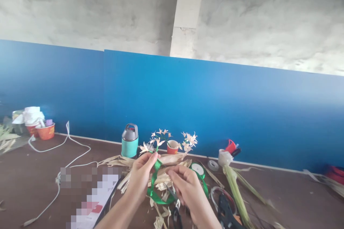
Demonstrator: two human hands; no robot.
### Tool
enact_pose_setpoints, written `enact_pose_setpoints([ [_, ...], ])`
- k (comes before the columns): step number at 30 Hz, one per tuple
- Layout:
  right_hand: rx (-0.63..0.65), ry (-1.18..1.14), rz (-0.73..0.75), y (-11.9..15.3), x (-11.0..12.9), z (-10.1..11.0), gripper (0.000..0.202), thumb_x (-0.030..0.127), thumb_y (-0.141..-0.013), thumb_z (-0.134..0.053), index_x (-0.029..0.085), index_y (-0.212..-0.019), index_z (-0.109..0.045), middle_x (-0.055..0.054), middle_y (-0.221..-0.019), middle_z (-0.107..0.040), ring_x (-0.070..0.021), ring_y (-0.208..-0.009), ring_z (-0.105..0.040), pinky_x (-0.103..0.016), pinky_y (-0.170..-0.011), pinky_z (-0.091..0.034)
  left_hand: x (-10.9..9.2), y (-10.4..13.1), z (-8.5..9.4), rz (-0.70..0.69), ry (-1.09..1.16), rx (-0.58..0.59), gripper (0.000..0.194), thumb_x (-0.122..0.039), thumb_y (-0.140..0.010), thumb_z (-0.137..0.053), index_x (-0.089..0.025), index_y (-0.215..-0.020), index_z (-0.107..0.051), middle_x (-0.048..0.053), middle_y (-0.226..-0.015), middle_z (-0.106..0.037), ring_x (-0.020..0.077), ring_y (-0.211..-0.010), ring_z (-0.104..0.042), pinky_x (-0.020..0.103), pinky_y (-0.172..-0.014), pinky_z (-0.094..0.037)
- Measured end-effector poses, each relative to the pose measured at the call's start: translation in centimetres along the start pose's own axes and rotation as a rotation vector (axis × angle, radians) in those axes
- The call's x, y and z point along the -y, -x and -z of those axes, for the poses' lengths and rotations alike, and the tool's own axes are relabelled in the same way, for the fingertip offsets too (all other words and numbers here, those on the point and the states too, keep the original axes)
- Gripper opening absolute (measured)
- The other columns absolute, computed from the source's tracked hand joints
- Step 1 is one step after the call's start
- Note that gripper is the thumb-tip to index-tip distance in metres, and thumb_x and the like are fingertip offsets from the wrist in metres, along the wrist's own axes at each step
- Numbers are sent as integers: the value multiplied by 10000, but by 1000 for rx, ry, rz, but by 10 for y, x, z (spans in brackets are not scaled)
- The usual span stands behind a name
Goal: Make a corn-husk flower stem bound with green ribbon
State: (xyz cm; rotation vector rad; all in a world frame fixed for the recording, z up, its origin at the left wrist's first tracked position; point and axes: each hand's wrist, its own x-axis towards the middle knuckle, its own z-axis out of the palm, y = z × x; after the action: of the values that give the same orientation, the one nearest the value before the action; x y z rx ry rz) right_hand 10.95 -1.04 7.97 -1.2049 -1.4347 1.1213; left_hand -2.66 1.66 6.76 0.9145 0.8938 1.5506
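Note:
My left hand (142, 171) is closed in a pinch on a craft flower (158, 142) with pale, husk-like petals. Green ribbon (154, 179) hangs from this hand and loops below toward a ribbon spool (197, 169) behind my right hand. My right hand (185, 182) is closed to the right of it, thumb and fingertips together; whatever lies between them is too small to make out. Black-handled scissors (176, 218) show under the right hand; whether it touches them is unclear. Further pale flowers (189, 141) stand behind the hands, by a red paper cup (172, 146).
Dry corn husks (118, 161) lie around the hands. A teal flask (130, 143) stands behind on the left, with a white cord (77, 155) beyond. To the right are a tape roll (213, 165), a black glue gun (227, 211) and green stalks (236, 193). A blue panel (215, 107) backs the table.

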Motion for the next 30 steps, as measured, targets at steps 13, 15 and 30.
enact_pose_setpoints([
  [13, 187, -132, -189, 1, -3, -12, 406, 543, -671, -659, 141, -680, -609, 90, -315, -422, -35, -228, -267, -184, -276, -120, -20, -10, 11, -19, -91, 82, 336, -472, -621, -727, -149, -610, -637, -59, -430, -429, 53, -392, -301, 197, -405, -185],
  [15, 154, -182, -173, -2, -5, -13, 459, 582, -610, -692, 136, -675, -604, 104, -304, -388, -23, -233, -236, -184, -285, -92, -21, -11, 12, -31, -127, 84, 327, -467, -634, -719, -152, -614, -637, -53, -433, -441, 62, -396, -330, 202, -411, -208],
  [30, 529, -234, -193, -2, -7, 17, 272, 350, -768, -632, 89, -818, -688, -9, -493, -638, -53, -329, -491, -150, -384, -348, -33, -12, 15, -53, -46, 25, 314, -437, -590, -751, -143, -599, -639, -17, -512, -527, 93, -482, -448, 217, -490, -309],
])
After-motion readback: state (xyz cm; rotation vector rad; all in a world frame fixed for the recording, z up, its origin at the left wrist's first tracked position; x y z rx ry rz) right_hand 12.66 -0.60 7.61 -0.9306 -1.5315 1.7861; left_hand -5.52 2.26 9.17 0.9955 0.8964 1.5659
